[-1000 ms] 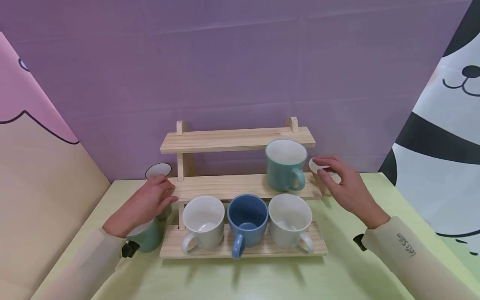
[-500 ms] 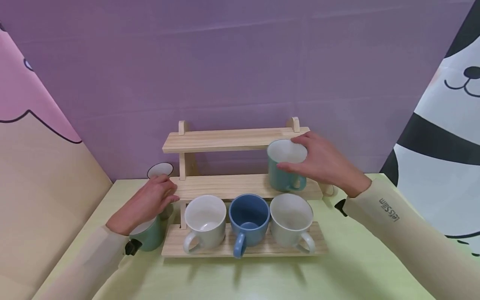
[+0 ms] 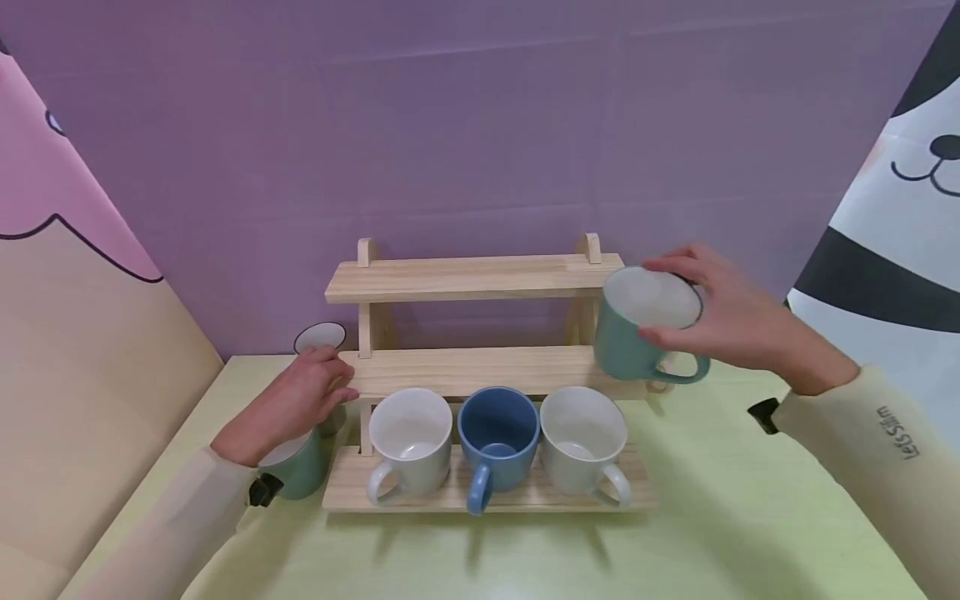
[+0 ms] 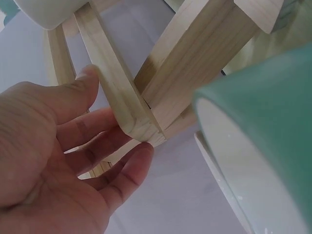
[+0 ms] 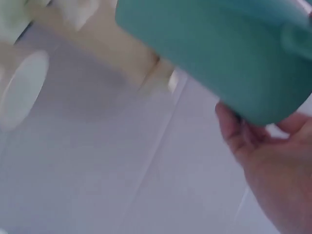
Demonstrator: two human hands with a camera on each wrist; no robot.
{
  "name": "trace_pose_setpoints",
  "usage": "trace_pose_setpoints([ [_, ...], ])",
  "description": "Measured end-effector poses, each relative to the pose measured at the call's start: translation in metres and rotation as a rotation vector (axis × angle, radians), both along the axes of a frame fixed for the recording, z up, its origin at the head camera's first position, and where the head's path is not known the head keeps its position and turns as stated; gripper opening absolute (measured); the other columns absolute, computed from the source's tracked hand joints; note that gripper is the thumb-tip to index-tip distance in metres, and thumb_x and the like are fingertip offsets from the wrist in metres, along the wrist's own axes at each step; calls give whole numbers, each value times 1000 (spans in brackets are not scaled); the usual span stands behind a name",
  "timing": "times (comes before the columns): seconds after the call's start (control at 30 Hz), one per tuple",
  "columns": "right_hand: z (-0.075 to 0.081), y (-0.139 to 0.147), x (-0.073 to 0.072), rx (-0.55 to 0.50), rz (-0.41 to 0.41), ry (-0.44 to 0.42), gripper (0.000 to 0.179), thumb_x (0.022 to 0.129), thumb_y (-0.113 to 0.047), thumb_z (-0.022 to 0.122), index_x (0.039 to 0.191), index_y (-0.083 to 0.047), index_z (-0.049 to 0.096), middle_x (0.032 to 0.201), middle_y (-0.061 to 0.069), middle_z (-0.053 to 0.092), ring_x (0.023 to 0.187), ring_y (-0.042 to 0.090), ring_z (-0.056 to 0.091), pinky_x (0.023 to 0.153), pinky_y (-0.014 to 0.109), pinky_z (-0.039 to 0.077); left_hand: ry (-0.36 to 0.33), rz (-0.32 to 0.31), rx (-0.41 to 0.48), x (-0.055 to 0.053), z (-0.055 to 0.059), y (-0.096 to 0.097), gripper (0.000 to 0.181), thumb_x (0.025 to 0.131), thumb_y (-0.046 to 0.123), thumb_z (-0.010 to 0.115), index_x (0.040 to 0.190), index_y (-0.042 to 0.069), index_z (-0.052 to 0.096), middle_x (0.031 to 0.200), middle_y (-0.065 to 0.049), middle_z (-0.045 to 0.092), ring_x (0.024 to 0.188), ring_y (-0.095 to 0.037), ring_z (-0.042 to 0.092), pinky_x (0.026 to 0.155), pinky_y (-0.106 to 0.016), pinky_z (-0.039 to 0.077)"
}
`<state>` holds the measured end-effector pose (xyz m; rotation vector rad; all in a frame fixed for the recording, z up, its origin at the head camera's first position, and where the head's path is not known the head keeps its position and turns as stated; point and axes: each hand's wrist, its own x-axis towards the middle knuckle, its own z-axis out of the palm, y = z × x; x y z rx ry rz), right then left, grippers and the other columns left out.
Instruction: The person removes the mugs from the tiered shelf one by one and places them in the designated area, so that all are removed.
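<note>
A three-tier wooden rack [image 3: 480, 367] stands on the table. At the left end of its middle board, my left hand [image 3: 298, 402] holds the wood; the left wrist view shows the thumb on one face of the board [image 4: 117, 92] and fingers curled under the other. My right hand [image 3: 738, 321] grips a teal mug [image 3: 626, 337] by its rim, thumb on the near side, in the air at the rack's right end. The mug's handle points to the lower right. On the bottom board stand a white mug [image 3: 420, 450], a blue mug [image 3: 517, 467] and another white mug [image 3: 573, 458].
Behind and under my left forearm are a second teal mug [image 3: 300, 471] and a dark-rimmed white one [image 3: 320, 336]. A pale cup [image 3: 660, 387] is mostly hidden behind the held mug. Printed panels flank the table [image 3: 697, 500]; a purple cloth [image 3: 480, 125] hangs behind.
My right hand came from the pale cup to the teal mug on the middle board, gripped its rim and moved it right, off its spot. My left hand has stayed on the rack.
</note>
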<state>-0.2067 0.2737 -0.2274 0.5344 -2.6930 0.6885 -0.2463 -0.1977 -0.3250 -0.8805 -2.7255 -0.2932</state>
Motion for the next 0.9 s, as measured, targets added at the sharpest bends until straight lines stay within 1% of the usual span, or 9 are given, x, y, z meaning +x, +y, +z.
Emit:
trace_pose_setpoints([
  [0.07, -1, 20, 8, 31, 5, 26, 69, 71, -28, 83, 131, -10, 54, 122, 3, 46, 100, 21, 44, 69, 44, 42, -13, 9, 0, 0, 0, 0, 23, 82, 15, 75, 92, -3, 68, 80, -5, 51, 80, -24, 46, 73, -37, 44],
  [0.17, -11, 47, 18, 62, 3, 69, 70, 66, -24, 86, 129, -14, 56, 120, -3, 47, 98, 12, 42, 70, 38, 40, -16, 16, 4, 0, -1, 0, 24, 81, 15, 75, 94, -5, 68, 81, -5, 51, 81, -25, 46, 74, -38, 45],
  [0.3, -40, 73, 27, 75, 3, 101, 74, 60, -21, 90, 127, -15, 59, 119, -9, 48, 96, 6, 43, 71, 28, 41, -13, 17, 7, 0, -1, 0, 25, 81, 14, 76, 95, -5, 68, 80, -5, 50, 81, -25, 46, 74, -38, 45],
  [0.33, -49, 77, 28, 75, 11, 97, 74, 60, -22, 90, 127, -14, 59, 119, -7, 48, 96, 8, 44, 70, 29, 43, -12, 15, 9, 0, -1, 0, 25, 80, 14, 76, 95, -5, 68, 80, -5, 50, 81, -25, 46, 74, -38, 45],
  [0.4, -69, 84, 28, 75, 0, 88, 75, 59, -24, 91, 126, -15, 59, 121, -8, 48, 96, 8, 45, 68, 31, 45, -10, 10, 12, 0, -1, 1, 24, 80, 13, 76, 94, -5, 68, 80, -5, 50, 81, -25, 46, 73, -38, 45],
  [0.5, -98, 86, 24, 63, 4, 88, 77, 59, -27, 91, 126, -14, 58, 122, -2, 49, 98, 12, 45, 68, 36, 45, -12, 10, 15, -1, -2, 0, 24, 80, 13, 76, 94, -5, 68, 80, -5, 50, 81, -25, 46, 74, -38, 45],
  [0.63, -128, 84, 18, 3, -7, 87, 76, 59, -30, 91, 125, -16, 57, 122, 0, 51, 99, 10, 45, 70, 33, 44, -25, 14, 19, -1, -3, 0, 25, 81, 14, 75, 96, -5, 68, 82, -6, 51, 82, -25, 46, 75, -39, 46],
  [0.73, -141, 81, 12, -42, -18, 79, 75, 60, -30, 91, 125, -15, 57, 121, 1, 52, 97, 10, 47, 70, 34, 44, -29, 18, 19, -1, -4, 0, 25, 81, 14, 74, 97, -5, 68, 82, -5, 51, 82, -24, 46, 75, -38, 45],
  [0.9, -155, 74, 1, -66, -16, 66, 74, 62, -31, 90, 125, -10, 56, 123, 7, 50, 99, 24, 50, 72, 46, 45, -27, 24, 13, -1, -4, 0, 26, 82, 15, 74, 98, -5, 68, 82, -5, 50, 81, -24, 46, 74, -38, 45],
])
